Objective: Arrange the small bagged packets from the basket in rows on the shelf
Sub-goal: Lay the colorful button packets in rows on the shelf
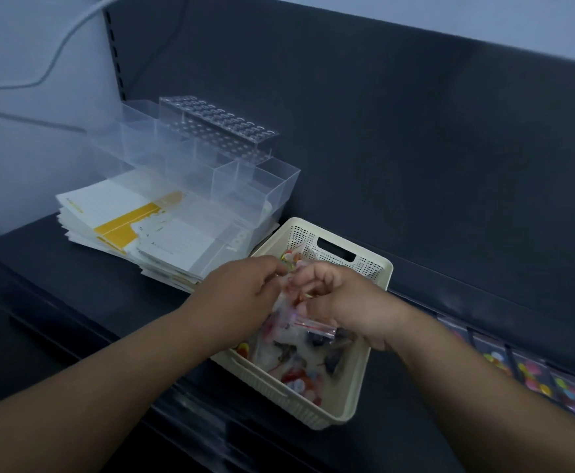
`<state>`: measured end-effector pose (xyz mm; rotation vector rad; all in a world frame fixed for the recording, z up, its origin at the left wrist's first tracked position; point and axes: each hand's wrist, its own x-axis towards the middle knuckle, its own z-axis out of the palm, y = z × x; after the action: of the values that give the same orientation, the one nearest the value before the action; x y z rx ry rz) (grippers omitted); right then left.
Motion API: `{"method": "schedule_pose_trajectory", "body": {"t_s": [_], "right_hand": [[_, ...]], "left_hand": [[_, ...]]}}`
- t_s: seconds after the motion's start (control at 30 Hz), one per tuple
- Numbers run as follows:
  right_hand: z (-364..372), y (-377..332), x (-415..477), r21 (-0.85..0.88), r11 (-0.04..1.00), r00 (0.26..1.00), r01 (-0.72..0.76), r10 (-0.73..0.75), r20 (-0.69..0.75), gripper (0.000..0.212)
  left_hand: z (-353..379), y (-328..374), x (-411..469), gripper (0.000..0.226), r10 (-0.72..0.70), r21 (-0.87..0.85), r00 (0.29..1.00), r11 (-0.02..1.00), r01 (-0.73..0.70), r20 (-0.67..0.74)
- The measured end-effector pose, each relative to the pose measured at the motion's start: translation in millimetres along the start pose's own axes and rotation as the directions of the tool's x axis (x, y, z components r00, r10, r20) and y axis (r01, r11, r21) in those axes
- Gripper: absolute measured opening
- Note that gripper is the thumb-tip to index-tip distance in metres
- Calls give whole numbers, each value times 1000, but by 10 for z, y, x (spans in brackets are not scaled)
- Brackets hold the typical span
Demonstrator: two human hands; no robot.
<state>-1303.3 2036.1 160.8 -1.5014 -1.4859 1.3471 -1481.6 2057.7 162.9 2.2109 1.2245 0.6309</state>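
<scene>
A cream perforated basket (354, 264) stands on the dark shelf (84, 285), holding several small clear zip bags of colourful pieces (299, 380). Both hands are over the basket's middle. My left hand (235, 295) pinches the top of a clear packet (291, 264) with bright contents. My right hand (344, 302) is curled around other clear packets, one with a red zip strip (313, 326) sticking out below its fingers. At the right, several bagged packets (532, 373) lie flat in a row along the shelf.
A stack of white and yellow notepads (119, 216) lies left of the basket, with clear acrylic organiser boxes (211, 165) on top, close to the basket's far left corner. The dark back panel (416, 148) rises behind. A white cable (60, 52) hangs on the left wall.
</scene>
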Motion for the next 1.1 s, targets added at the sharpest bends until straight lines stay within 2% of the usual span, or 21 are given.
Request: {"method": "schedule_pose_trajectory", "body": {"t_s": [0.1, 0.2, 0.23, 0.27, 0.3, 0.37, 0.43, 0.5, 0.57, 0.67, 0.77, 0.83, 0.9, 0.97, 1.03, 1.1], "right_hand": [[-6, -28, -42, 52, 994, 993, 93, -89, -78, 32], [-12, -51, -70, 80, 986, 983, 147, -137, -121, 30], [-26, -50, -76, 73, 987, 983, 142, -132, -129, 32], [-41, -46, -78, 72, 989, 984, 126, -115, -134, 35], [-57, -40, -86, 76, 991, 985, 109, -97, -139, 40], [-87, -20, -102, 77, 994, 984, 78, -65, -169, 42], [-126, -24, -149, 125, 990, 979, 63, -37, -199, 37], [-168, -31, -201, 248, 967, 984, 57, -13, -177, 36], [-198, -47, -250, 326, 944, 989, 43, 5, -147, 38], [-215, -50, -308, 404, 914, 989, 25, 36, -144, 38], [-237, -49, -374, 484, 875, 985, 23, 62, -159, 33], [-255, -42, -417, 518, 855, 979, 19, 91, -185, 29], [-281, -29, -445, 576, 817, 970, 19, 125, -209, 22], [-305, -31, -483, 647, 762, 967, 27, 145, -211, 15], [-328, -23, -528, 659, 751, 968, 35, 138, -209, 7], [-346, -5, -584, 596, 801, 966, 46, 117, -232, 10]], "left_hand": [[21, 125, 53, 23, -162, -268, 982, 946, 182, 96], [35, 192, 103, 17, -329, -518, 891, 728, 450, 312], [45, 190, 122, 10, -341, -508, 880, 721, 471, 332], [59, 173, 147, 4, -352, -471, 879, 746, 470, 321], [78, 147, 167, 9, -351, -406, 888, 796, 450, 296], [101, 104, 208, 17, -316, -219, 913, 901, 374, 256], [119, 99, 226, 23, -262, 20, 922, 963, 268, 285], [158, 87, 222, 25, -241, 218, 897, 961, 168, 371], [212, 91, 211, 24, -244, 327, 861, 940, 97, 446], [311, 90, 218, 31, -251, 430, 851, 902, 33, 461], [343, 105, 220, 22, -240, 442, 856, 897, 15, 458], [325, 115, 224, 18, -222, 377, 863, 925, 40, 454], [270, 132, 254, 21, -210, 257, 901, 959, 116, 379], [217, 147, 329, 18, -229, 22, 941, 973, 231, 248], [176, 209, 399, 15, -281, -324, 935, 882, 341, 218], [184, 329, 438, 16, -300, -551, 912, 728, 407, 279]]}}
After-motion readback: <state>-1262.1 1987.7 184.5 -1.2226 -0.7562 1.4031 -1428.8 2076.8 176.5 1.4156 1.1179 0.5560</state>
